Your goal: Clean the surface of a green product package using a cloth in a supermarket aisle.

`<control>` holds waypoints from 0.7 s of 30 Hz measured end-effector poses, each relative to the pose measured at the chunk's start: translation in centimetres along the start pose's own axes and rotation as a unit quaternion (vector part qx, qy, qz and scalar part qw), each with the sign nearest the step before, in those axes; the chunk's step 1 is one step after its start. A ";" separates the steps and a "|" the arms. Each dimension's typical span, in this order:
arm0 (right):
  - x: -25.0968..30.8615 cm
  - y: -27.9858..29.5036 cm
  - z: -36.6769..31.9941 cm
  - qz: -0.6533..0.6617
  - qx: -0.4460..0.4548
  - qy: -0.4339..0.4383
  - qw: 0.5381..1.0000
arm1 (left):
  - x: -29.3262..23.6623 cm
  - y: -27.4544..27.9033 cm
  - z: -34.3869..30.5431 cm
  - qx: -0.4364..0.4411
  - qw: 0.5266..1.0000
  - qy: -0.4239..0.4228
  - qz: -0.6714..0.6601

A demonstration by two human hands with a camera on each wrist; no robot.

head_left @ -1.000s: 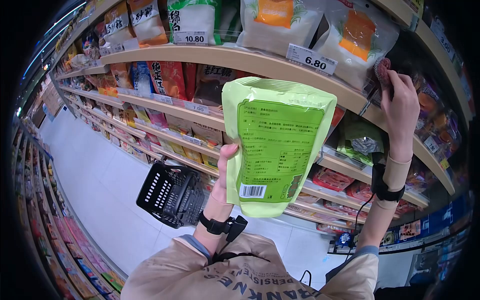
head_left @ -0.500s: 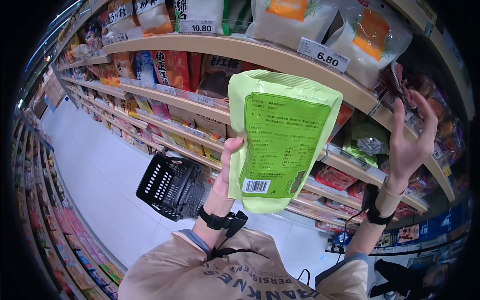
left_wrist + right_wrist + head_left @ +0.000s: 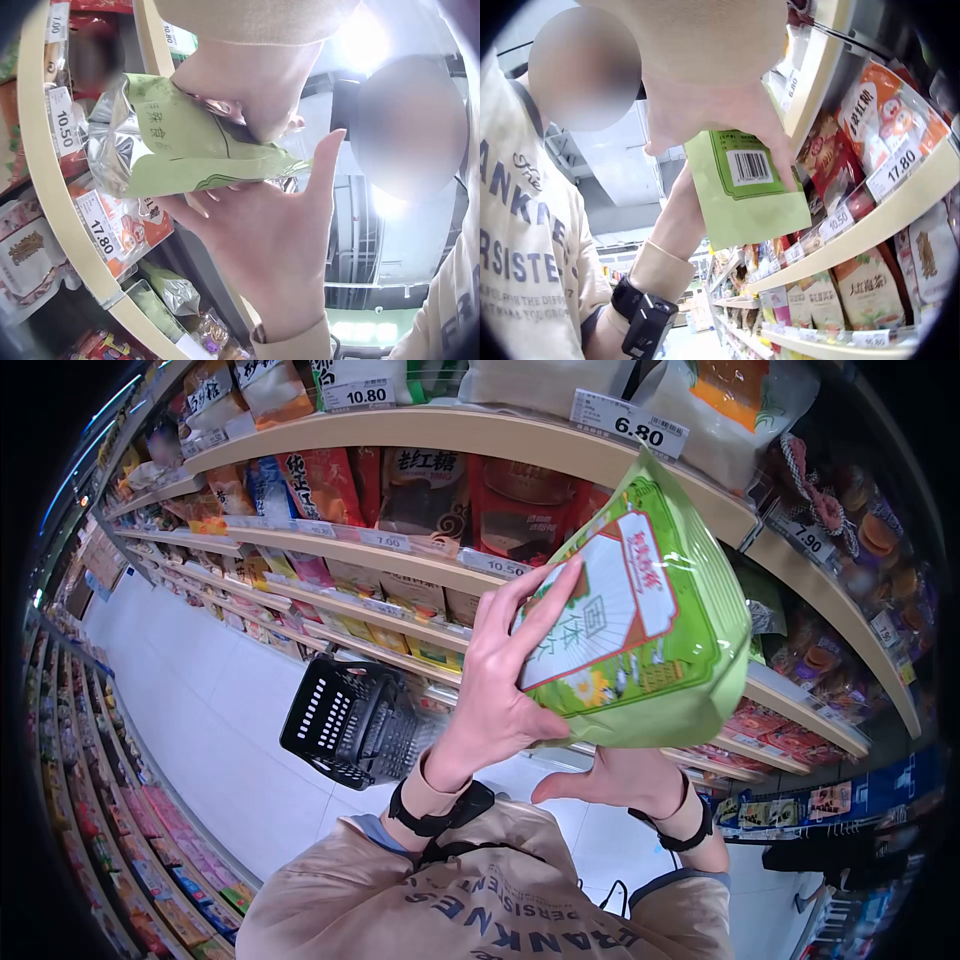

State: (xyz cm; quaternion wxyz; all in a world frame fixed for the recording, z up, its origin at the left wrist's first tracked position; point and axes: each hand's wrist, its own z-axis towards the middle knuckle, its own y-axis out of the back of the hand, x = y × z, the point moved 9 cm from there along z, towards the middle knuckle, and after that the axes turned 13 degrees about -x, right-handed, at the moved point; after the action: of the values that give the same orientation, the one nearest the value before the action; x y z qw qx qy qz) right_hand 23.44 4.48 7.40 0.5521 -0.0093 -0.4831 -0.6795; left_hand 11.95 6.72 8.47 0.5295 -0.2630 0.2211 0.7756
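A light green pouch (image 3: 640, 610) is tilted in front of the shelves, its printed front showing. The left hand (image 3: 500, 670) grips its left side, fingers spread over the front and thumb at the lower edge. Below and behind the pouch is the right hand (image 3: 625, 775), thumb held out. In the left wrist view, the right hand (image 3: 262, 240) lies flat against the pouch (image 3: 172, 142), most fingertips hidden. The right wrist view has the right hand (image 3: 712, 112) touching the barcode side of the pouch (image 3: 750, 214), with the left hand (image 3: 681, 214) at its edge.
Shelves (image 3: 400, 435) of bagged goods curve behind the pouch. A black basket (image 3: 350, 720) stands on the floor at lower left. Knitted cord (image 3: 815, 485) hangs by the right shelf. More shelving (image 3: 110, 790) lines the far left.
The pouch has turned from its back label to its printed front and tilted. The left hand now lies across that front. The right hand has come down from the upper right shelf to the pouch.
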 end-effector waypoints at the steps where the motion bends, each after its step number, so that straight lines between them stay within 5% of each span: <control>1: -0.7 -0.6 -0.6 0.063 0.013 -0.039 0.997 | -1.1 -0.1 0.2 -0.001 0.999 -0.035 0.042; 7: -4.6 0.6 -2.2 0.250 -0.091 -0.167 0.949 | -0.7 0.5 0.3 0.073 0.997 -0.026 0.029; 10: -7.6 1.5 -3.7 0.449 -0.192 -0.233 0.841 | 1.9 1.9 -0.1 0.032 0.992 0.110 -0.042; 12: -8.1 1.5 -4.2 0.455 -0.185 -0.239 0.838 | 3.8 1.8 -1.4 0.050 0.981 0.164 -0.094; 14: -8.5 0.9 -4.7 0.435 -0.173 -0.244 0.849 | 6.0 -0.8 -5.8 0.198 0.866 0.378 -0.261; 17: -8.8 -0.2 -5.9 0.435 -0.178 -0.285 0.835 | 6.1 -1.2 -7.8 0.145 0.856 0.399 -0.295; 18: -8.8 0.3 -6.4 0.332 -0.182 -0.270 0.885 | 6.1 -1.7 -8.2 0.159 0.850 0.403 -0.301; 21: -8.5 0.7 -6.6 0.351 -0.217 -0.254 0.875 | 7.3 -1.5 -9.2 0.154 0.846 0.431 -0.273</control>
State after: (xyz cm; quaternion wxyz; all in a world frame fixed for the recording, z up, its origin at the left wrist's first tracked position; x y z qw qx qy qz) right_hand 30.71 6.46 -0.26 0.5970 -0.4702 -0.4120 -0.5027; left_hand 12.78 6.74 -3.35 0.6048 -0.5359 0.4629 0.3645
